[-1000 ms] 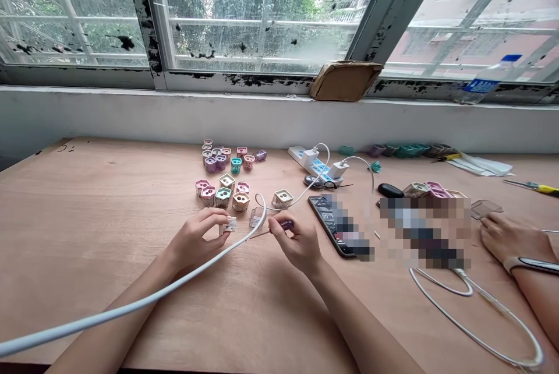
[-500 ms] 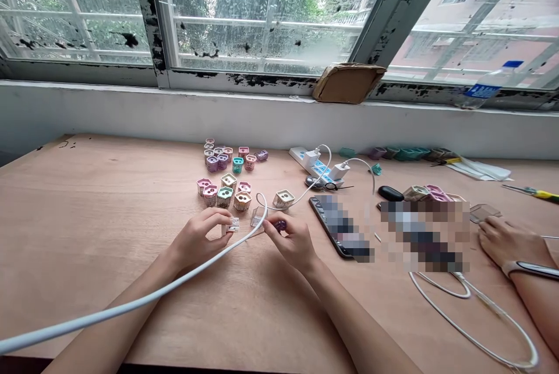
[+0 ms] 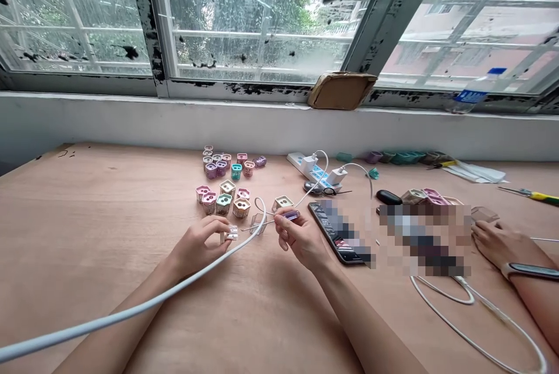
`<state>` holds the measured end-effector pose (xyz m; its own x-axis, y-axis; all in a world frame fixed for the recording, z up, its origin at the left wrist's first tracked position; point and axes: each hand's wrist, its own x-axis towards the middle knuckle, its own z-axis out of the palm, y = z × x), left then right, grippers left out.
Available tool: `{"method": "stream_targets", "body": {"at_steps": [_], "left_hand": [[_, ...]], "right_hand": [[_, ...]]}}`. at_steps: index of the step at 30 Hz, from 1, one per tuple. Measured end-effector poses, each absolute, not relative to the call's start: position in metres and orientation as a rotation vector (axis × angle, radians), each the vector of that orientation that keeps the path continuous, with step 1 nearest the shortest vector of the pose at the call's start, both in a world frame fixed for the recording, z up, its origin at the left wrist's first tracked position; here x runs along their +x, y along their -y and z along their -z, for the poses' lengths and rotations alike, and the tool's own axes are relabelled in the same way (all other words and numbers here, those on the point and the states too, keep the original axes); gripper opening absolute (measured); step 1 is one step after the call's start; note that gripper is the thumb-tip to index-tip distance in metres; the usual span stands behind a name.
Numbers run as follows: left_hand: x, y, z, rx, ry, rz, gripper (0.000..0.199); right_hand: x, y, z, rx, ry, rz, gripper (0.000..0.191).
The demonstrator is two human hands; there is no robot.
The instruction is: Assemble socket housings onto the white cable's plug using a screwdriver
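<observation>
Between the fingertips of my left hand point(image 3: 202, 243) is a small whitish pencil sharpener piece point(image 3: 230, 234) with what look like metal blades facing right. My right hand point(image 3: 301, 239) grips a small screwdriver point(image 3: 290, 215) by its dark purple handle, and the thin shaft points left toward the sharpener piece, its tip apart from it. A clear plastic case point(image 3: 257, 224) rests on the table between my hands, partly behind a white cable. Just beyond are several two-hole pencil sharpeners, among them a green one point(image 3: 224, 204), an orange one point(image 3: 241, 208) and a cream one point(image 3: 283, 203).
The white cable point(image 3: 166, 289) crosses in front of my left forearm. A phone point(image 3: 338, 234) lies right of my right hand. Farther back stand more sharpeners point(image 3: 222, 168) and a power strip point(image 3: 312, 169). Another person's hand point(image 3: 509, 243) is at the right, by a clear case point(image 3: 484, 215).
My right hand has drawn back to the right and turned the screwdriver, so its shaft shows more fully. My left hand keeps its hold on the sharpener piece. The view has tilted up slightly.
</observation>
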<state>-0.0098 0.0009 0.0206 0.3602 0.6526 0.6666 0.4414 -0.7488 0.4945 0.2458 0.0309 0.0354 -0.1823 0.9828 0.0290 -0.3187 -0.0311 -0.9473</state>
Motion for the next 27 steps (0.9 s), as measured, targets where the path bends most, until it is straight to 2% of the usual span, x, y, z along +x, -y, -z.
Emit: {"method": "stream_targets", "body": {"at_steps": [16, 27], "left_hand": [[-0.006, 0.001, -0.013, 2.342, -0.974, -1.228, 0.009], [-0.01, -0.003, -0.016, 2.318, -0.981, -1.3, 0.008]], "right_hand": [[0.238, -0.027, -0.03, -0.896, 1.156, -1.339, 0.042], [0.238, -0.026, -0.024, -0.828, 1.255, -1.339, 0.03]]}}
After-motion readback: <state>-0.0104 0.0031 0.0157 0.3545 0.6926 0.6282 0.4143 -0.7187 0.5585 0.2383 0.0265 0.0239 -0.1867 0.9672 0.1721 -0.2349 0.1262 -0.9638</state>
